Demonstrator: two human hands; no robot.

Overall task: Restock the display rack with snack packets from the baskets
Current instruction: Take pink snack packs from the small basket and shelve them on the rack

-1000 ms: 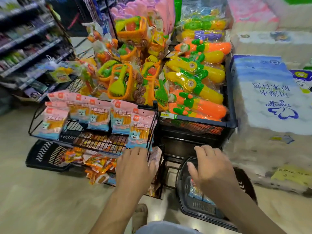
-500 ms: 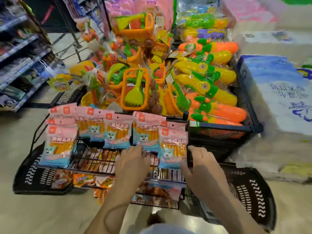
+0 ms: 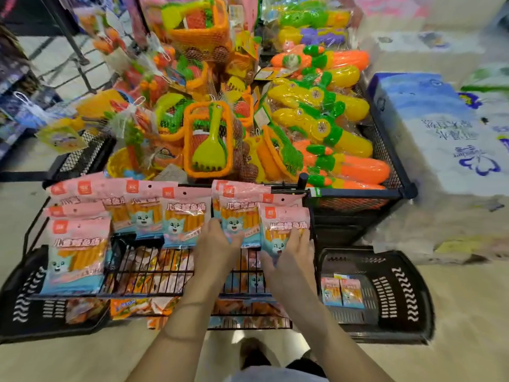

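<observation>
A black wire display rack (image 3: 154, 274) holds a row of pink and blue snack packets (image 3: 184, 216) leaning along its back. My right hand (image 3: 292, 257) grips the rightmost snack packet (image 3: 283, 224) at the rack's right end, fingers on its front and thumb under its lower edge. My left hand (image 3: 217, 244) rests against the bottom of the neighbouring packet (image 3: 238, 213), fingers laid on it. A black basket (image 3: 407, 299) on the floor at the right holds two more of the same packets (image 3: 343, 295). Another black basket (image 3: 24, 312) sits at the left.
Behind the rack a black mesh bin (image 3: 358, 199) is piled with plastic water guns and beach toys. Orange snack bags (image 3: 137, 304) lie on the rack's lower tier. Large tissue packs (image 3: 440, 133) stand at the right, and store shelves (image 3: 11, 78) line the far left.
My right hand came up from the right basket with a packet and set it at the rack's right end. My left hand moved up onto the neighbouring packet. My view came closer.
</observation>
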